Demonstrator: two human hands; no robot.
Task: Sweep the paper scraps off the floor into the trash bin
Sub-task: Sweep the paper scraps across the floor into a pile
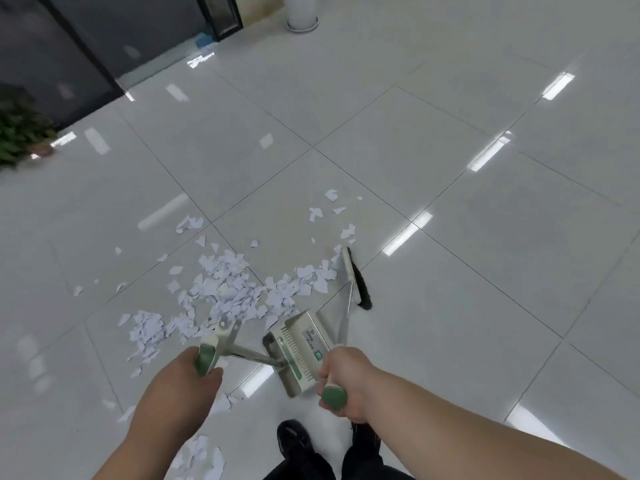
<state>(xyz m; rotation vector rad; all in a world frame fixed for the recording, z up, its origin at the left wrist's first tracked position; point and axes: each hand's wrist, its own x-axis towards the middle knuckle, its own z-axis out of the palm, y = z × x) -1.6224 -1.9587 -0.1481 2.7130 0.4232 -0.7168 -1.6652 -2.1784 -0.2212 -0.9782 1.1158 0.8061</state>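
On the glossy white tiled floor (415,161), torn white paper scraps (228,285) lie in a loose heap ahead of the person. Outlying pieces are spread toward the upper right, and a smaller cluster lies near the bottom edge, beside the left forearm.

Left hand (180,382): fingers curled tight around the green-capped grip of the pale grey long-handled dustpan (298,348). A metal rod runs from this grip to the pan body, which carries a comb-toothed edge and a green stripe. The pan sits between the two hands, just short of the near edge of the heap. Whether it touches the floor cannot be determined.

Right hand (343,379): fingers wrapped around the green-tipped handle of the white-backed broom with dark bristles (353,278). The shaft slopes forward from this hand. The broom head stands at the right edge of the heap, with scraps against its left face and the bristles on its right.

Below the hands, two black shoes (294,438) stand on the tiles. A green leafy plant (17,129) is at the left edge, a dark glass partition (86,39) fills the upper left, and a white round pot (302,15) stands at the top.
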